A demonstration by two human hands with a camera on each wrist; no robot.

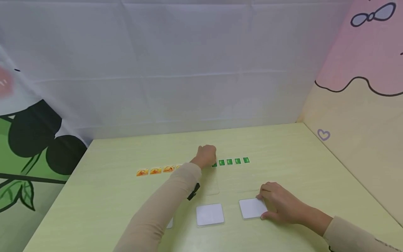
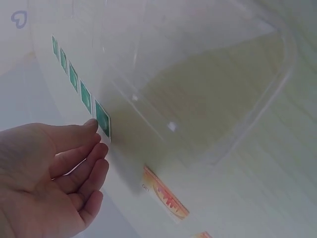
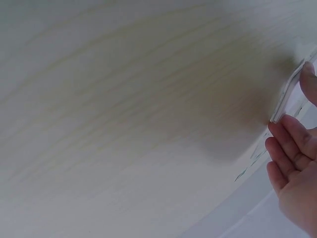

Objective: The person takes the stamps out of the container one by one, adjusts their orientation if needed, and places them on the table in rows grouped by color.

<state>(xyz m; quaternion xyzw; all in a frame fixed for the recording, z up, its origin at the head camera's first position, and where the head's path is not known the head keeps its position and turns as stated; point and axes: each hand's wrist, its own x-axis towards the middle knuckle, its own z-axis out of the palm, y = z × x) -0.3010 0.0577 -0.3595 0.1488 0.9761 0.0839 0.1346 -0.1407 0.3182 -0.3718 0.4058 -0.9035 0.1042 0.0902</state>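
My left hand [image 1: 206, 155] reaches to the near end of a row of small green pictures. Its thumb and fingertips pinch the edge of the end green card [image 2: 102, 119], the nearest of the row in the left wrist view. My right hand [image 1: 280, 203] grips a white card stack [image 1: 252, 208] by its edges, fingers at the far side and thumb at the near side. The right wrist view shows the thin edge of this stack [image 3: 287, 93] between thumb and fingertips.
A row of orange cards [image 1: 155, 170] lies left of the left hand, partly behind the forearm. Another white stack [image 1: 210, 215] lies in the middle; a third [image 1: 170, 223] is mostly hidden by the left sleeve. A clear plastic tray [image 2: 277, 89] stands under the left wrist.
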